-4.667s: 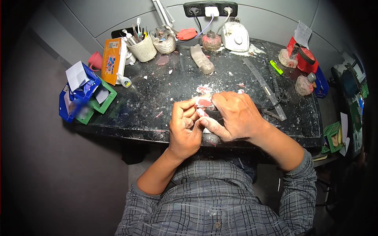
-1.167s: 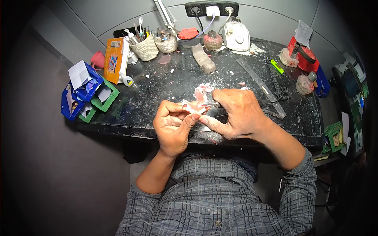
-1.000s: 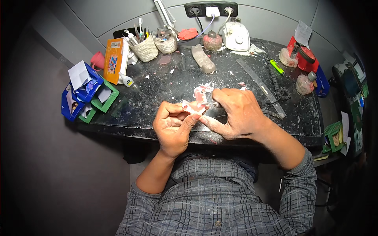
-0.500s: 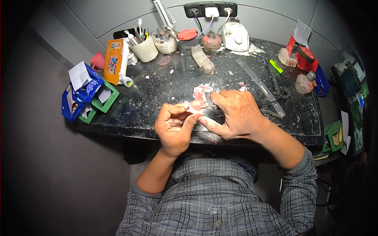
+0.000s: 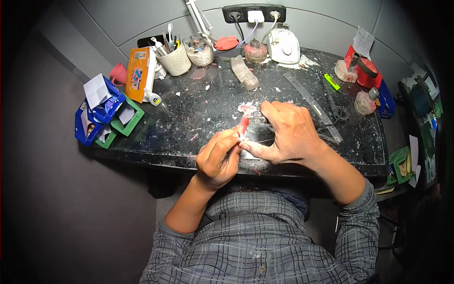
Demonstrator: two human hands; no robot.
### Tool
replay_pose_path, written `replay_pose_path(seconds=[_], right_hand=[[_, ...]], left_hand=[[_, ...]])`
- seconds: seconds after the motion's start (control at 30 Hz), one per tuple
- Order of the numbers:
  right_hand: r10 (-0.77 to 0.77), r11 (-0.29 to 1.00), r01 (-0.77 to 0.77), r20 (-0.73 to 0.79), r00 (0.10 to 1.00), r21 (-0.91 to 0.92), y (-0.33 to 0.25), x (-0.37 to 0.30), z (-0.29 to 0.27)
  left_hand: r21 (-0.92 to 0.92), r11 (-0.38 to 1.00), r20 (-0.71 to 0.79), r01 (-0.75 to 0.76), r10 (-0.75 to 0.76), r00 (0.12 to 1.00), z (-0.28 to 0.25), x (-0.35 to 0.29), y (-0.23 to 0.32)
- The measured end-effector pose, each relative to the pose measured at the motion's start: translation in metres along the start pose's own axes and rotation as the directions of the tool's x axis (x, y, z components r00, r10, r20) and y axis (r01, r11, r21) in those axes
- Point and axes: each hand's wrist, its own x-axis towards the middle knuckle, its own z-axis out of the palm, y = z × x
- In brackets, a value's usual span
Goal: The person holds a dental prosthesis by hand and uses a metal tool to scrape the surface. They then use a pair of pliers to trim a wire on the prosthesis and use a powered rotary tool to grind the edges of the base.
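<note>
My left hand [image 5: 217,154], fingers closed in a pinch, holds a small pink and white denture piece [image 5: 244,127] over the front of the black worktable. The piece stands turned edge-on, so its far side is hidden. Beside it my right hand [image 5: 292,132] is closed around a slim metal tool [image 5: 257,118], whose tip reaches toward the piece. Most of the tool's body is hidden by the fingers. My right thumb touches or nearly touches the lower end of the piece. White and pink crumbs [image 5: 247,108] lie on the table just beyond.
The black table [image 5: 184,123] is dusty. A grey block [image 5: 245,75] and a clear ruler [image 5: 312,105] lie behind my hands. A tool cup [image 5: 174,61], glass jar [image 5: 255,52] and white device [image 5: 283,45] line the back. Blue and green bins [image 5: 118,106] stand left; a coiled cable [image 5: 331,92] lies right.
My left hand has moved slightly right and rolled over, turning the denture piece from its broad face to edge-on. My right hand stays nearly in place, still around the tool.
</note>
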Motion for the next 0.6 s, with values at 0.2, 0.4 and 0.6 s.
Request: replay_pose_path(seconds=[0.2, 0.4, 0.6], right_hand=[[-0.026, 0.994, 0.027, -0.014, 1.000, 0.103, 0.003, 0.003, -0.004], [-0.176, 0.961, 0.167, 0.021, 0.984, 0.220, 0.006, 0.003, -0.007], [-0.219, 0.934, 0.203, 0.023, 0.975, 0.292, 0.003, 0.003, -0.002]], left_hand=[[-0.373, 0.862, -0.079, 0.343, -0.398, 0.914, 0.003, -0.003, 0.007], [-0.560, 0.709, 0.079, 0.428, -0.469, 0.880, -0.012, 0.008, 0.024], [-0.606, 0.666, 0.092, 0.435, -0.484, 0.870, -0.010, 0.006, 0.027]])
